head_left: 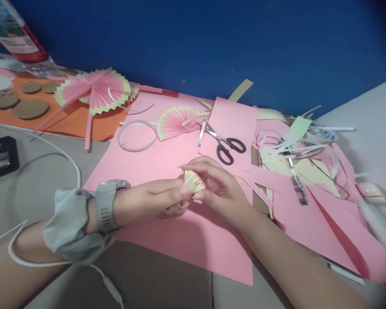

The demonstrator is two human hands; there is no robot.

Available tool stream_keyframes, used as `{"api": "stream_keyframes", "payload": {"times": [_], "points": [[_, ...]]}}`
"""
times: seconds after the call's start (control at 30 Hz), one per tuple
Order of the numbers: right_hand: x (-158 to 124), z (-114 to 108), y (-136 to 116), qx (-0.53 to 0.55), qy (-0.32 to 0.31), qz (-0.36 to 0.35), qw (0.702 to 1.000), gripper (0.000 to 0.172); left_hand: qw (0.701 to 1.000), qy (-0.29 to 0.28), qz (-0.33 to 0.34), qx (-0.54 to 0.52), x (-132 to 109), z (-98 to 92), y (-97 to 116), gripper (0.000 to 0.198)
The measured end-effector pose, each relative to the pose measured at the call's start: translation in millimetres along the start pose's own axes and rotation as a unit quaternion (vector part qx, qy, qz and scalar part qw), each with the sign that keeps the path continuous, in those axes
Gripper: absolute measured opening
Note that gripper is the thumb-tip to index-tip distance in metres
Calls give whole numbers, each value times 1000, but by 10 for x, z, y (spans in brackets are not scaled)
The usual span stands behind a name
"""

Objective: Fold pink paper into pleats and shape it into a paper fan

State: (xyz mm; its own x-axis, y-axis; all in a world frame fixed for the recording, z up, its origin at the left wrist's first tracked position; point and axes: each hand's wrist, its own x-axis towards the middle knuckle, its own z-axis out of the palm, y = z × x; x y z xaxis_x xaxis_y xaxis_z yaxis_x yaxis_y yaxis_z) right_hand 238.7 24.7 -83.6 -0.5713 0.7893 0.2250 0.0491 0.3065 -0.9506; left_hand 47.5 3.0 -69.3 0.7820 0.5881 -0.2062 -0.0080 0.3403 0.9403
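Between my hands is a small pleated paper fan, its yellow-green folded edge showing and its lower part hidden by fingers. My left hand pinches it from the left, thumb on top. From the right, my right hand curls its fingers and thumb around the fan's other side. Both hands are above a large pink paper sheet. Just beyond them lie black-handled scissors and an opened pink pleated fan with a pale green rim.
Finished pink fans with paper strips lie back left beside cardboard discs on orange paper. A bottle stands at the far left. Paper scraps and a pen fill the right. A white cable loops past my left arm.
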Motion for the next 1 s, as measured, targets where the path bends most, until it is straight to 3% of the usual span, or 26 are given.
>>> {"api": "stream_keyframes", "payload": {"times": [0.2, 0.33, 0.53, 0.77, 0.83, 1.0], "points": [[-8, 14, -31, 4, 33, -33, 999, 22, 1000, -2, 16, -3, 17, -4, 2, 36], [-14, 13, -62, 11, 30, -21, 999, 21, 999, 6, 28, 18, 35, -9, 7, 32], [-20, 18, -78, 0, 61, -3, 998, 16, 994, 73, 31, 82, 38, 19, 17, 34], [13, 9, -79, 26, 59, -3, 998, 9, 985, 68, 41, 154, 26, 20, 35, 36], [33, -2, -77, 25, 69, -12, 997, 9, 964, 105, 54, 239, 41, 36, 40, 28], [53, -3, -52, 29, 94, -37, 994, 11, 849, 278, 97, 438, 58, 99, -6, 23]]}}
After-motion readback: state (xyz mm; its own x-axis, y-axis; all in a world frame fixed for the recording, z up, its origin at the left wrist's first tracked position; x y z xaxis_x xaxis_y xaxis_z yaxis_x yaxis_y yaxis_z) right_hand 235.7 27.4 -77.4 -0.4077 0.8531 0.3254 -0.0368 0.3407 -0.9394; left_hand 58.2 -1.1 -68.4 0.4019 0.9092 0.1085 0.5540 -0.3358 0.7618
